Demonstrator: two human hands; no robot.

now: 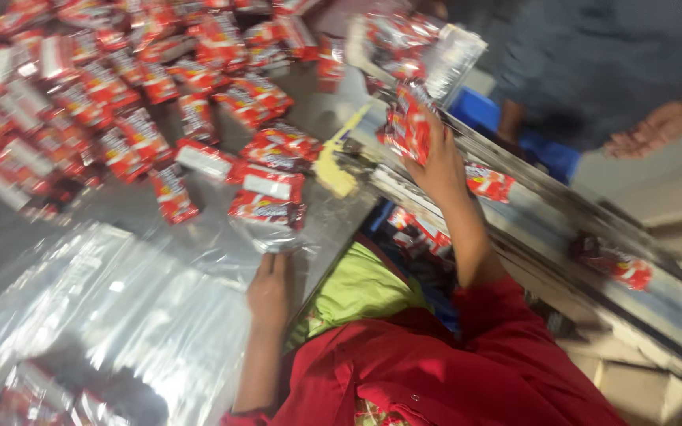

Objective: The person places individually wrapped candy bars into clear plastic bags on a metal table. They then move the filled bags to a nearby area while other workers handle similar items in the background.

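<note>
Seen from the head camera, a worker in a red sleeve closes the right hand (436,162) around a bunch of red-and-white foil snack packets (409,126) lifted above a long steel conveyor channel (546,213), fingers wrapped behind the bundle and partly hidden by it. The left hand (270,288) lies flat, fingers extended, on a sheet of clear plastic bags (136,308) beside a blurred heap of loose red packets (104,102) on the steel table (9,229). A co-worker's open hand (653,128) is cut off at the upper right edge.

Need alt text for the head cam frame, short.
The right hand lifts a stack of red snack packets over a metal conveyor, while the left hand rests on clear plastic bags. Loose red packets cover the table; another person's hand is nearby.
</note>
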